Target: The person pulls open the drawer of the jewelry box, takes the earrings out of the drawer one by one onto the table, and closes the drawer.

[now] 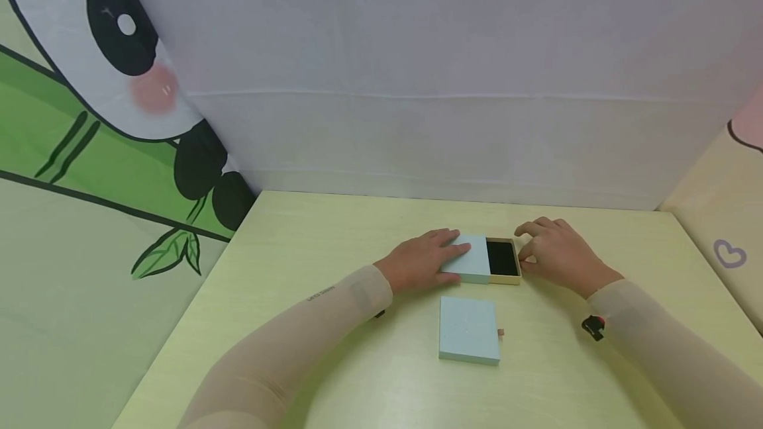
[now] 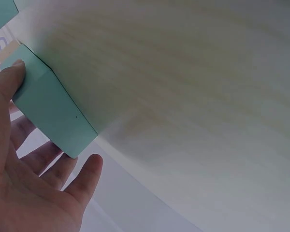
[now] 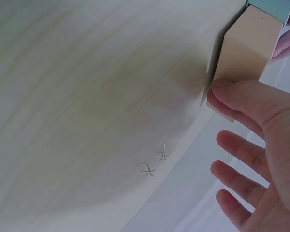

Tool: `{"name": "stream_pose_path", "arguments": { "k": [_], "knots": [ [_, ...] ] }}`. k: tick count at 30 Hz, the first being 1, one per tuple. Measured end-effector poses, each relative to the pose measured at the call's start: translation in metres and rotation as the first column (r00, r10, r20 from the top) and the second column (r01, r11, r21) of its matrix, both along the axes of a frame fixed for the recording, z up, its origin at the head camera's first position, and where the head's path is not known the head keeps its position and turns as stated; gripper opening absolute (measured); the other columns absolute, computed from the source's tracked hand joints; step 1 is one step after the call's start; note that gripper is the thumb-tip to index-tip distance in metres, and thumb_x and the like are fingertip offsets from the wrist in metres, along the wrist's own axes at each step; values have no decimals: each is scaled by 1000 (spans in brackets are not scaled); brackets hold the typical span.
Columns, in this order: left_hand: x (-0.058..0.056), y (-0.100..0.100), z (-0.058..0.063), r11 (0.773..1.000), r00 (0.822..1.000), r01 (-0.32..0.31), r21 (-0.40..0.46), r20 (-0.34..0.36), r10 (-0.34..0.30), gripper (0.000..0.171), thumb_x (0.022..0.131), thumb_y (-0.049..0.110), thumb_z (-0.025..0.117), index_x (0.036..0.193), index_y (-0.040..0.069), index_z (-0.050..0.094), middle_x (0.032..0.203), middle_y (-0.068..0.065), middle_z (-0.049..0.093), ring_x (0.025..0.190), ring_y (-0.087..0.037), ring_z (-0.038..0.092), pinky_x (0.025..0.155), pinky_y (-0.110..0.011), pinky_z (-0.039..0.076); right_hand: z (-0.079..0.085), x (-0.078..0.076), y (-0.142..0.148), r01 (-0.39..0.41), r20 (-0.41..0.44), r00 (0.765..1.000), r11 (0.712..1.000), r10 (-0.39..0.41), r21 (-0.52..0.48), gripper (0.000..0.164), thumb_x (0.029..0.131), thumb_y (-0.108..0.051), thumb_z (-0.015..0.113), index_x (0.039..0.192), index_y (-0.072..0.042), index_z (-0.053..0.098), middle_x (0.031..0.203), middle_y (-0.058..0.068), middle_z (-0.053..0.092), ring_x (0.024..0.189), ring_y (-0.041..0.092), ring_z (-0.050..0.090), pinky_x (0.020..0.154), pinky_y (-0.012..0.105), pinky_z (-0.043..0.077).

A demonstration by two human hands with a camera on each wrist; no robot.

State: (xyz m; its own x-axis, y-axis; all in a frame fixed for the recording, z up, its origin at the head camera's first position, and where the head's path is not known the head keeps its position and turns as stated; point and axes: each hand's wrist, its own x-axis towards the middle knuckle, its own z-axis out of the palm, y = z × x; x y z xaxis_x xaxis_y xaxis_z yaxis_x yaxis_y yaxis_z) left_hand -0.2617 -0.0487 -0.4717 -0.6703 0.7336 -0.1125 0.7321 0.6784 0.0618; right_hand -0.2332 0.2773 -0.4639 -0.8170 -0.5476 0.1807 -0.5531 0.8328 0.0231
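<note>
A light blue slide-out box sits at the table's middle right, its outer sleeve (image 1: 473,260) on the left. From the sleeve's right side protrudes a tan drawer (image 1: 514,279) with a black inside (image 1: 503,259). My left hand (image 1: 420,261) holds the sleeve, thumb (image 2: 14,77) along the near side and fingers reaching over the top. My right hand (image 1: 557,253) pinches the drawer's right end between thumb and index finger, the other fingers spread apart. Whether a pull tab lies in the pinch is hidden. Two small silvery starfish-shaped pieces (image 3: 148,170) lie near that hand, seen only in the right wrist view.
A second light blue box (image 1: 469,330), closed, with a small brownish tab (image 1: 501,332) on its right side, lies nearer to me. The pale wooden table (image 1: 334,230) meets a white cloth wall (image 1: 417,144) at the back. Printed cloths hang at left and right.
</note>
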Motion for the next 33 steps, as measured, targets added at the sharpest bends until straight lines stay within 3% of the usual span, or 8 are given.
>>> {"name": "stream_pose_path", "arguments": {
  "k": [33],
  "knots": [
    [-2,4,5,1000,1000,-11,1,11,11,75,120,61,64,186,33,41,196,-5,36,183,-27,37,142,-45,47,-2,-11,-10,-33,-5,999,999,33,-4,11,92,-15,100,90,-24,96,136,13,84,128,41,74,108,64,63]
  ]
}}
